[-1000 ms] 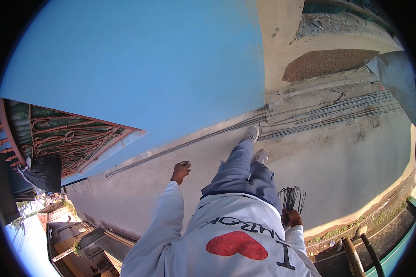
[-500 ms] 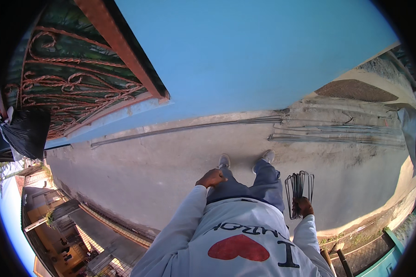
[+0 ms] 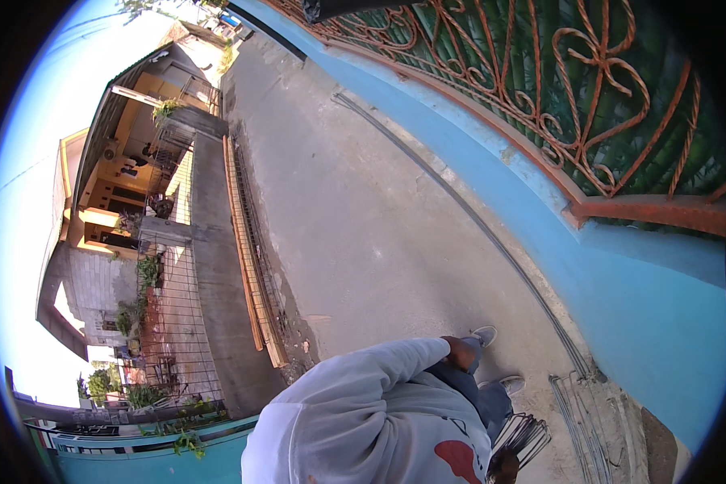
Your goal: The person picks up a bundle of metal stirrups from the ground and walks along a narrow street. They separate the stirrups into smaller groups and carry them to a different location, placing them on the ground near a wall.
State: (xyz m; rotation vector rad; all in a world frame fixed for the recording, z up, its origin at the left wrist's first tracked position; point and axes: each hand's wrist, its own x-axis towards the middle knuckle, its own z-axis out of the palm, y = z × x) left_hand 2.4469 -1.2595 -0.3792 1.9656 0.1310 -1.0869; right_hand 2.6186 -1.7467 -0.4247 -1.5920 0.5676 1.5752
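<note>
My right hand [image 3: 504, 466] is at the lower edge, closed round a bundle of rebar stirrups [image 3: 523, 438], thin dark steel rods bent into rectangular loops. The bundle sticks out beyond my fingers beside my leg. My left hand [image 3: 462, 353] hangs in front of my thigh, its fingers curled in, and nothing shows in it. Long straight steel bars [image 3: 476, 216] lie on the pavement along the foot of the blue wall. More steel rods [image 3: 577, 431] lie on the ground at the lower right, near the bundle.
A blue wall [image 3: 653, 270] topped with a rusty scrollwork grille [image 3: 597, 105] runs along my right. The concrete lane [image 3: 331, 210] stretches ahead. On the left, wooden planks [image 3: 246, 250] lie along a low grey wall [image 3: 226, 323], with a house [image 3: 129, 185] behind. A turquoise gate [image 3: 137, 460] is at lower left.
My view and body have turned left, from facing the blue wall to looking along the lane. The stirrups stay in my right hand. My left hand still hangs by my thigh.
</note>
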